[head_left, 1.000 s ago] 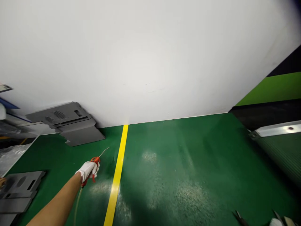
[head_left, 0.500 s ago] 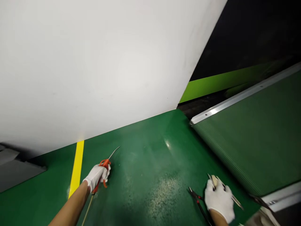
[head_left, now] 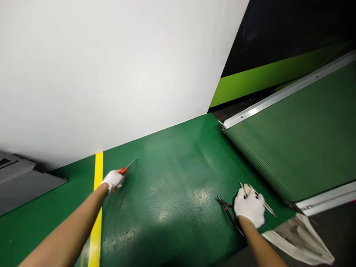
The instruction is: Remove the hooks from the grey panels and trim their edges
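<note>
Wrapped in a white glove, my left hand [head_left: 114,180] is closed on an orange air gun [head_left: 122,171] with a thin metal nozzle that points up and right over the green table. My right hand [head_left: 250,207], also gloved, is closed around several slim tools [head_left: 246,189] at the table's right side. Their pale and metallic ends stick out past the fingers, and the rest is hidden. Dark pliers with red marks [head_left: 226,210] lie just left of my right hand.
The green table [head_left: 172,159] has a yellow stripe [head_left: 96,222] and scattered dark specks. A white panel [head_left: 125,66] rises behind. A ribbed green conveyor [head_left: 300,141] stands right, a white bag [head_left: 300,237] below it, a grey metal part [head_left: 33,185] left.
The view has shifted, showing more of the table's front edge and the white bag. My left hand has moved up and slightly left with the air gun; my right hand still holds the tools.
</note>
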`<move>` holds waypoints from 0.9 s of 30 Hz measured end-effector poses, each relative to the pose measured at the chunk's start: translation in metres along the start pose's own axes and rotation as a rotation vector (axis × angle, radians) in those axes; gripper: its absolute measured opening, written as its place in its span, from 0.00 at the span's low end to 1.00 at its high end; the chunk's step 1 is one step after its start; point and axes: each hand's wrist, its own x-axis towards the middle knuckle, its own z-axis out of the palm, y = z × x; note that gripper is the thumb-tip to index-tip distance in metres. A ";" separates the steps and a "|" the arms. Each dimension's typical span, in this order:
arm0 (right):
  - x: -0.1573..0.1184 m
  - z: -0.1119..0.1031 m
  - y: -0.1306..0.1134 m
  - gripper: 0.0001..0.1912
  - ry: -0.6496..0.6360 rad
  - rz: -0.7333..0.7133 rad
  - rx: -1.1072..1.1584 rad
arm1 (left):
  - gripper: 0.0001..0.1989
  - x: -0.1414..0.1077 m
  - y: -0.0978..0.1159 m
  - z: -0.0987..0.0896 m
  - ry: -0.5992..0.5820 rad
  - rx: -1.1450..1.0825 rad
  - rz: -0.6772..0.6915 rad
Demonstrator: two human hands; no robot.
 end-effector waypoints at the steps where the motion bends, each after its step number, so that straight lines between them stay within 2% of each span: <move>1: 0.000 0.001 0.001 0.38 0.001 -0.005 -0.003 | 0.14 -0.003 -0.013 -0.019 -0.002 0.018 -0.012; 2: 0.000 0.001 0.002 0.38 0.004 -0.007 -0.005 | 0.13 -0.007 -0.026 -0.035 -0.012 0.033 -0.020; 4: 0.000 0.002 0.004 0.38 0.013 -0.005 -0.011 | 0.13 -0.012 -0.046 -0.053 -0.087 0.068 -0.017; 7: 0.000 0.002 0.004 0.37 0.024 -0.003 -0.013 | 0.15 -0.012 -0.062 -0.058 -0.268 0.132 0.028; 10: 0.000 0.001 0.001 0.36 0.030 0.003 -0.009 | 0.16 -0.006 -0.057 -0.052 -0.382 0.187 0.024; 14: -0.001 -0.001 -0.002 0.33 0.066 0.013 -0.018 | 0.15 0.002 -0.030 -0.038 -0.562 0.324 0.016; 19: 0.003 0.005 0.002 0.32 0.106 -0.008 -0.052 | 0.16 0.004 -0.004 -0.004 -0.740 0.467 0.002; 24: 0.007 0.009 0.006 0.33 0.117 -0.025 -0.055 | 0.13 -0.010 0.006 0.054 -0.913 0.614 0.052; 27: 0.007 0.010 0.006 0.33 0.123 -0.034 -0.052 | 0.13 -0.028 0.011 0.088 -0.962 0.746 0.125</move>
